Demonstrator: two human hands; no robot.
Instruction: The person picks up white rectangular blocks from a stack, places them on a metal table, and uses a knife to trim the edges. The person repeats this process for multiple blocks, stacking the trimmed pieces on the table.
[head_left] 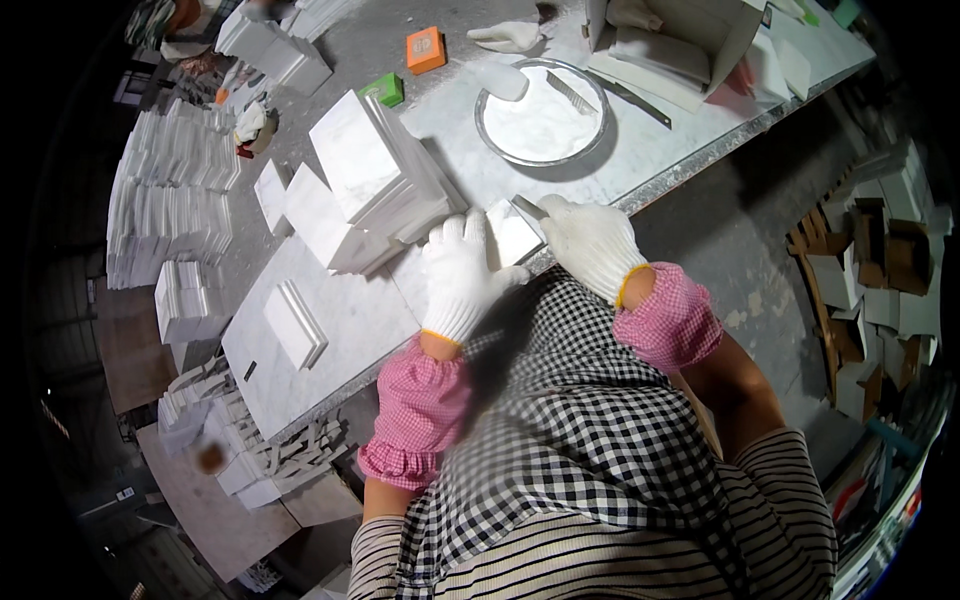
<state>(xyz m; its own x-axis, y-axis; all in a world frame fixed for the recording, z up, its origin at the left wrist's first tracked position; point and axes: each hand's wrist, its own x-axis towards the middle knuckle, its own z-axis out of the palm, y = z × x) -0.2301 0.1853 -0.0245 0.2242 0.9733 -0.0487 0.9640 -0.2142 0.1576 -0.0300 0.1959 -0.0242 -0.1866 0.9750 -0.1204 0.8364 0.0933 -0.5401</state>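
My left hand (pixel 460 278), in a white knit glove, lies with its fingers stretched out and its thumb apart, between a stack of white marble-like tiles (pixel 365 160) and a small white tile (pixel 513 236) at the table's near edge. In my right hand (pixel 592 240), also gloved, a flat grey scraper blade (pixel 528 207) is pinched, its tip pointing left over that tile. The blade's handle is hidden by the glove. Beyond the hands stands a round metal bowl (pixel 480 125) of white powder or paste, with a flat tool (pixel 570 93) lying in it.
A long dark blade (pixel 640 103) lies beside the bowl, near an open carton (pixel 735 50). An orange box (pixel 425 50), a green box (pixel 384 90) and a white glove (pixel 505 37) lie farther back. Tiles (pixel 295 323) rest at left; tile stacks (pixel 170 190) stand beyond; cartons (pixel 880 270) fill the right.
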